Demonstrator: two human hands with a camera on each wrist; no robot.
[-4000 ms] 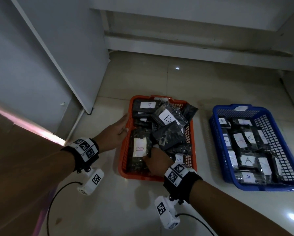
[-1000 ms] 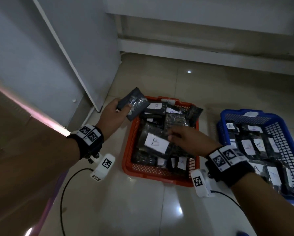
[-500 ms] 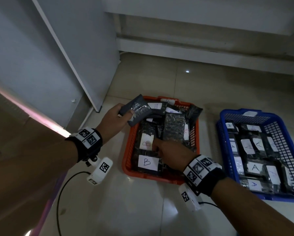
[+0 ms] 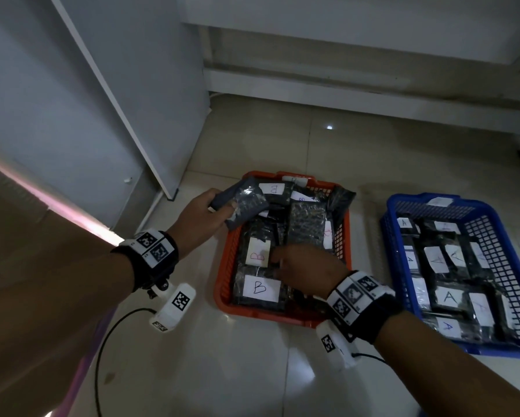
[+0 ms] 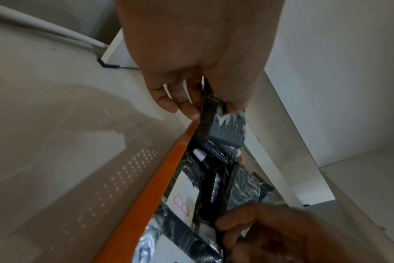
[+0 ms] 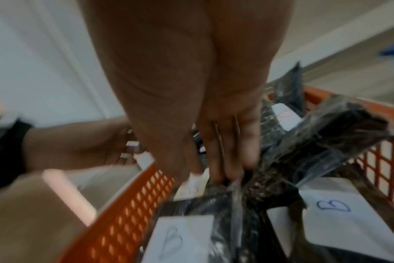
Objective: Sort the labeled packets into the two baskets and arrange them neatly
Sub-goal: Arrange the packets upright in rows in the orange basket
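An orange basket (image 4: 222, 266) (image 5: 164, 169) (image 6: 128, 213) on the floor holds several dark packets labeled B (image 4: 261, 287). To its right, a blue basket (image 4: 493, 236) holds rows of packets labeled A (image 4: 448, 297). My left hand (image 4: 222, 206) (image 5: 214, 108) grips one dark packet (image 4: 246, 206) (image 5: 225, 131) over the orange basket's far left corner; its label is hidden. My right hand (image 4: 278, 261) (image 6: 214, 174) reaches down into the middle of the orange basket. Its thumb and fingers pinch the edge of a dark packet (image 6: 270, 178) among the others.
A white cabinet panel (image 4: 117, 85) stands upright to the left, close behind the orange basket. A low white ledge (image 4: 343, 85) runs along the back. Glossy floor tiles (image 4: 252, 371) lie in front of the baskets, with a black cable (image 4: 102, 356) at the lower left.
My left hand left the basket's rim and picked up a dark packet. My right hand laid a B packet at the basket's near left and now reaches into the middle.
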